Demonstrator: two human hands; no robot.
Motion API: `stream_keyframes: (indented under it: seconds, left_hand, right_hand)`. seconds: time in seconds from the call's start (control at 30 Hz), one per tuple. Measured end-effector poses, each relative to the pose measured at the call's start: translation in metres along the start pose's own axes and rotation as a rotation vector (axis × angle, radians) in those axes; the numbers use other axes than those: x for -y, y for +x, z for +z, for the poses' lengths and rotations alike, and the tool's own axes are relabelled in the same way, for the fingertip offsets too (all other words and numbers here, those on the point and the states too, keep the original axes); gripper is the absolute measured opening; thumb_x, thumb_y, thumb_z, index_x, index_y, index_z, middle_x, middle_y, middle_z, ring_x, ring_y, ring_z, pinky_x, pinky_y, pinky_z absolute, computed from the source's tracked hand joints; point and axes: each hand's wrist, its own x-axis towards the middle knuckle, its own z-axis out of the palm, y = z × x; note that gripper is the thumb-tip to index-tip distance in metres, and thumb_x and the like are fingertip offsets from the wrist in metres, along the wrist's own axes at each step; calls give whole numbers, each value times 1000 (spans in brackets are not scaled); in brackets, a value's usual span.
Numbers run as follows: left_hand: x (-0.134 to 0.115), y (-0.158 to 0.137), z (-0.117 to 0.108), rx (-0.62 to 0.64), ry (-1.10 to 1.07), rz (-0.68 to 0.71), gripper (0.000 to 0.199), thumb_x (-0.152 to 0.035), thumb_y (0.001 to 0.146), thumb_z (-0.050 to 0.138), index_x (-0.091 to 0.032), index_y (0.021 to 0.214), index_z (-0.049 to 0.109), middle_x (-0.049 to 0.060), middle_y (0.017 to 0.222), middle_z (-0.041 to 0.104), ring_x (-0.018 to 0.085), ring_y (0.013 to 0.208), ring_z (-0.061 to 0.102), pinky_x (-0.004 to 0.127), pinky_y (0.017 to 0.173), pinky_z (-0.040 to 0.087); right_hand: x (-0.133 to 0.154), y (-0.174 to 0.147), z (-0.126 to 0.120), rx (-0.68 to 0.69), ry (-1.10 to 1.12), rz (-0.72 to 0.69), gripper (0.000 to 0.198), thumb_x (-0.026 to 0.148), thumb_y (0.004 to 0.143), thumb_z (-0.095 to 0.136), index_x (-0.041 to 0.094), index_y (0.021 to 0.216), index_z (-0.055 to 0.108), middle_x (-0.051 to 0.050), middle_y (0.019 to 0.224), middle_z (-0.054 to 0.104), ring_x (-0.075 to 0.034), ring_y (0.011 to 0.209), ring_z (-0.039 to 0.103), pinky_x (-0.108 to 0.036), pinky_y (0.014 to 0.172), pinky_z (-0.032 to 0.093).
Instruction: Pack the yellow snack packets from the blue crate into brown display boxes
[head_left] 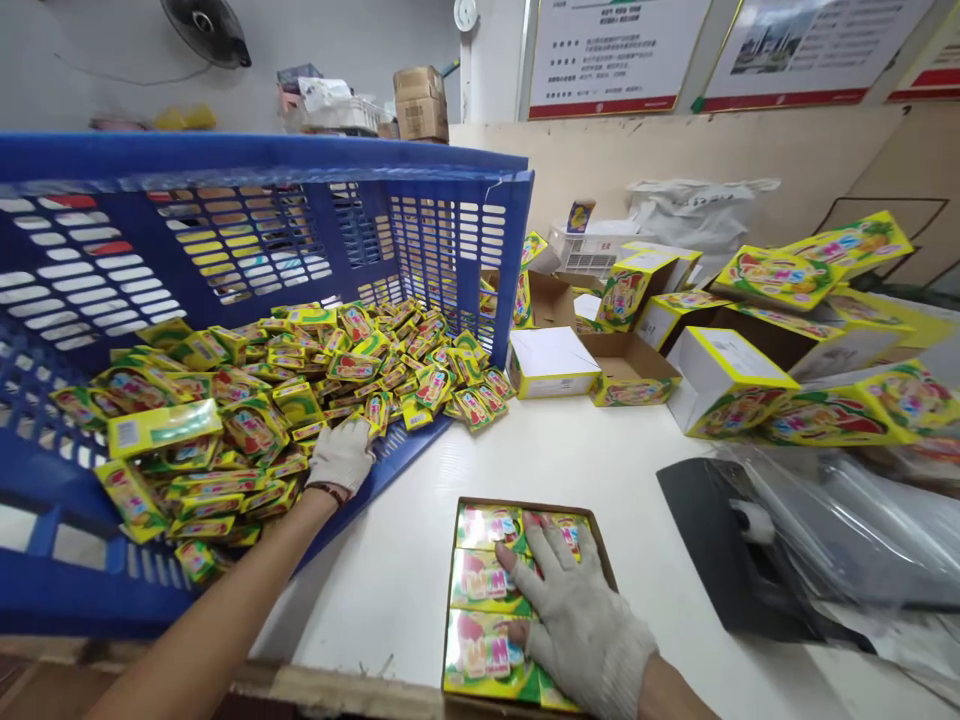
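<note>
My left hand (pixel 341 462), in a fingerless-tipped pale work glove, reaches over the front side of a blue plastic basket (pixel 450 170) into a heap of small yellow-green candy boxes (pixel 300 360). Its fingers go down among the boxes, so their grip is hidden. On the white table, a cardboard display box (pixel 609 560) holds rows of the same small boxes (pixel 487 580), printed faces up. My right hand (pixel 581 610), gloved alike with bare fingertips, lies spread over the right part of these rows, fingers stretched out and touching their tops.
Open and stacked yellow display boxes (pixel 750 385) crowd the back right of the table. A black tape dispenser (pixel 720 540) and clear plastic film (pixel 862 520) lie at the right. A white basket (pixel 592 252) stands behind. Posters hang on the wall.
</note>
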Motion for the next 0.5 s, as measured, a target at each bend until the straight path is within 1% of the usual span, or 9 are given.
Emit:
stream_keyframes:
  seconds: [0.07, 0.13, 0.17, 0.2, 0.27, 0.33, 0.37, 0.43, 0.5]
  left_hand:
    - [-3, -13, -5, 4, -15, -20, 26, -26, 87, 42, -18, 105, 59, 12, 104, 67, 28, 99, 62, 39, 88, 43]
    - [-10, -37, -11, -50, -161, -51, 29, -36, 91, 39, -21, 108, 57, 9, 102, 67, 26, 94, 63, 36, 81, 45]
    - [-17, -53, -15, -101, -306, -61, 33, -42, 91, 39, -22, 111, 55, 8, 103, 67, 25, 94, 62, 35, 81, 46]
    - [-26, -71, -18, -153, -528, -58, 36, -47, 90, 42, -22, 113, 55, 7, 106, 67, 24, 97, 62, 35, 84, 46]
    - [-49, -111, -21, -205, -1005, 11, 40, -51, 90, 43, -21, 115, 55, 8, 111, 66, 23, 102, 60, 35, 89, 48]
    - [-76, -148, -21, -76, -1291, 100, 40, -51, 92, 41, -22, 115, 56, 7, 112, 67, 23, 102, 62, 36, 89, 50]
    - [-87, -162, -21, -31, -1320, 135, 40, -52, 92, 41, -23, 115, 57, 6, 110, 68, 23, 101, 62, 36, 88, 51]
    - [-100, -179, -20, 25, -1303, 242, 43, -53, 92, 42, -23, 119, 56, 7, 111, 68, 23, 100, 63, 35, 87, 52]
    - [-94, -177, -21, 30, -1161, 421, 47, -56, 90, 41, -22, 120, 56, 8, 113, 66, 23, 101, 62, 35, 89, 51]
  right_hand:
    - [-1, -5, 2, -91, 9, 10, 63, 49, 82, 63, 28, 140, 49, -22, 145, 43, -47, 133, 37, -77, 97, 27]
    - [-3, -10, 6, -264, 42, -3, 53, 39, 84, 61, 22, 134, 55, -19, 142, 48, -43, 133, 39, -68, 101, 34]
    - [-3, -12, 8, -374, 76, -10, 44, 33, 87, 57, 19, 129, 60, -18, 137, 54, -39, 131, 44, -62, 101, 39]
    - [-1, -12, 10, -487, 128, -10, 37, 29, 89, 52, 17, 122, 64, -17, 130, 60, -35, 126, 50, -56, 100, 44]
    - [8, -9, 13, -612, 291, 41, 32, 27, 93, 44, 19, 112, 68, -13, 112, 70, -27, 107, 63, -44, 91, 53]
    - [23, -2, 13, -557, 495, 141, 31, 33, 95, 41, 22, 107, 67, -9, 96, 73, -23, 86, 69, -35, 75, 58]
    - [30, 2, 12, -495, 577, 184, 33, 35, 96, 39, 23, 109, 66, -8, 93, 72, -22, 81, 69, -32, 68, 59]
    - [39, 8, 8, -415, 665, 218, 37, 34, 98, 31, 24, 117, 60, -8, 94, 71, -21, 80, 68, -30, 65, 58]
    - [36, 12, 1, -453, 623, 145, 42, 29, 98, 23, 23, 127, 53, -10, 101, 69, -21, 86, 67, -30, 70, 57]
